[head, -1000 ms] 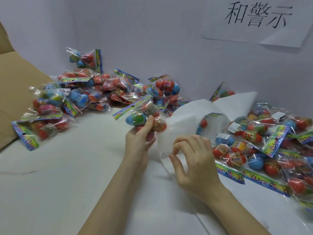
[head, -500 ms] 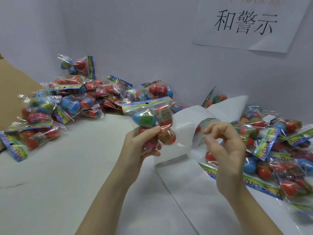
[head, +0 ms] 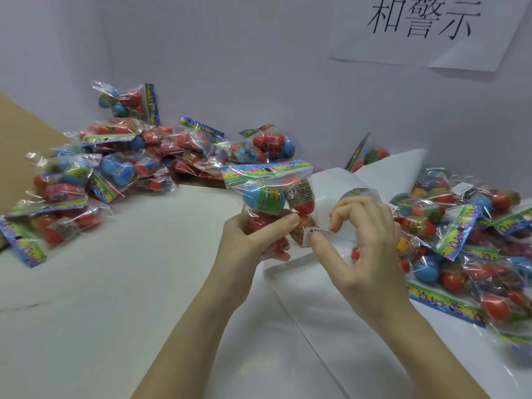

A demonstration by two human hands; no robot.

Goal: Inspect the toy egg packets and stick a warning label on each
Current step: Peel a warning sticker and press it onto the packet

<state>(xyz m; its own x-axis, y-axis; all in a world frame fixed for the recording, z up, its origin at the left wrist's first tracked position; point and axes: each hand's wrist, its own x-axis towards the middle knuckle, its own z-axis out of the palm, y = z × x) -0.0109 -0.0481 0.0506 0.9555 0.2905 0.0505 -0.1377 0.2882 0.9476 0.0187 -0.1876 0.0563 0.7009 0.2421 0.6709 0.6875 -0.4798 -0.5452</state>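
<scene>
My left hand (head: 253,240) grips a clear packet of toy eggs (head: 276,197) upright above the table, its colourful header card on top and blue, green and red eggs inside. My right hand (head: 362,243) pinches a small white warning label (head: 318,233) between thumb and forefinger, right beside the packet's lower right side. A glossy white label backing sheet (head: 331,185) lies curled behind and under my right hand.
A heap of egg packets (head: 129,162) lies at the back left against the wall, beside a brown cardboard flap (head: 26,145). Another heap of packets (head: 466,240) covers the right side. A paper sign (head: 426,27) hangs on the wall. The white table (head: 115,298) spreads in front.
My right hand has left the backing sheet with a label pinched in it and moved left to the packet. My left hand turned the packet upright and brought it nearer.
</scene>
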